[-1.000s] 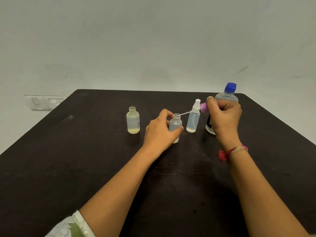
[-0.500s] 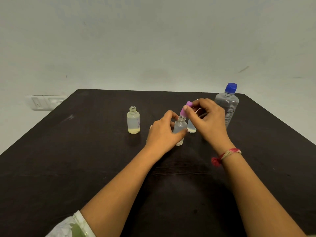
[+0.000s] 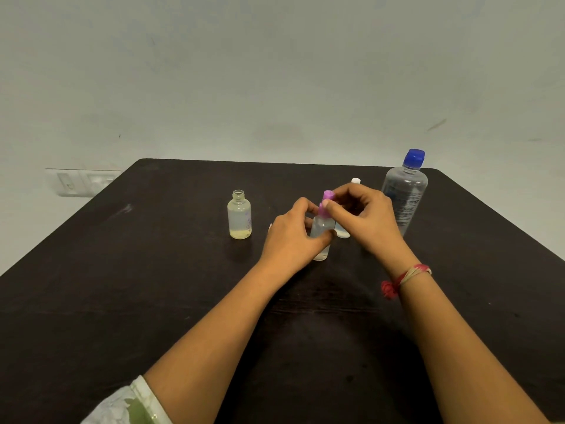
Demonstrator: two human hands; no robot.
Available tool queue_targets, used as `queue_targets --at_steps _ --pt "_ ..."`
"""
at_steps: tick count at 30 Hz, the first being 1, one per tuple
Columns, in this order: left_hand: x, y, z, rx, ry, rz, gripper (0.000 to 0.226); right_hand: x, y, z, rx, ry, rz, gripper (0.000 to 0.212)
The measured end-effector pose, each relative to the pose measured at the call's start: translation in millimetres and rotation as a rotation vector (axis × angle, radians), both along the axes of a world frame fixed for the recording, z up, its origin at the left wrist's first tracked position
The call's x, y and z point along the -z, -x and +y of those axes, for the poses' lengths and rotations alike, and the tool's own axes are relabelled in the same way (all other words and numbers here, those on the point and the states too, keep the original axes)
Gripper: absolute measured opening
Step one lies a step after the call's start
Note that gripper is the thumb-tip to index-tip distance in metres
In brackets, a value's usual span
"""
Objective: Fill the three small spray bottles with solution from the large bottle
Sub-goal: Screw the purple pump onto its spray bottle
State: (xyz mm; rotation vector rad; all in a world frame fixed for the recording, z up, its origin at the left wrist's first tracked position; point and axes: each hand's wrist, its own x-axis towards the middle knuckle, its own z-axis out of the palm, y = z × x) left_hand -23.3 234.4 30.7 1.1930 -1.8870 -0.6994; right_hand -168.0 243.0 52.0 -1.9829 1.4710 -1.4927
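My left hand (image 3: pixel 290 237) grips the middle small clear bottle (image 3: pixel 321 237), which stands on the dark table (image 3: pixel 122 301). My right hand (image 3: pixel 363 215) pinches the purple spray cap (image 3: pixel 326 203) sitting on that bottle's neck. Behind my right hand stands another small bottle (image 3: pixel 342 234), mostly hidden, with its white spray top (image 3: pixel 355 180) showing above my fingers. An uncapped small bottle (image 3: pixel 239 215) with a little yellowish liquid stands to the left. The large clear bottle (image 3: pixel 403 197) with a blue cap stands upright at the right.
The table's far edge runs along a pale wall. A white wall switch plate (image 3: pixel 79 182) sits left of the table. A red and beige thread band (image 3: pixel 403 278) circles my right wrist.
My right hand brought the purple spray cap from near the large bottle leftward and set it down onto the neck of the bottle in my left hand. The large bottle is uncovered again.
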Motion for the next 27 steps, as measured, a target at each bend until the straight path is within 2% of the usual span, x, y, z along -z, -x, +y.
queue_targets --at_steps 5,10,14,17,20,24,27 --pt "-0.2 -0.5 0.4 0.000 0.003 0.002 0.036 1.0 1.6 -1.6 0.001 -0.063 -0.029 0.010" --pt "0.8 0.0 -0.4 -0.004 -0.006 0.018 0.037 -1.4 3.8 0.8 -0.174 -0.141 -0.090 0.034" --pt "1.8 0.0 -2.1 -0.012 -0.009 0.011 0.036 -4.7 3.9 2.9 -0.232 -0.191 -0.083 0.030" --pt "1.9 0.4 -1.8 -0.009 -0.001 0.014 0.033 -2.4 3.8 0.5 -0.122 -0.153 -0.066 0.023" --pt "2.8 0.2 -2.3 -0.009 0.017 0.004 0.032 2.5 1.1 -1.0 -0.018 -0.105 -0.014 0.032" --pt "3.8 -1.1 -5.1 -0.011 -0.005 0.021 0.034 -1.7 -0.7 1.8 -0.149 -0.182 -0.103 0.045" --pt "3.4 -0.9 -5.5 -0.006 -0.012 0.028 0.036 -6.7 3.4 3.9 -0.225 -0.214 -0.108 0.039"
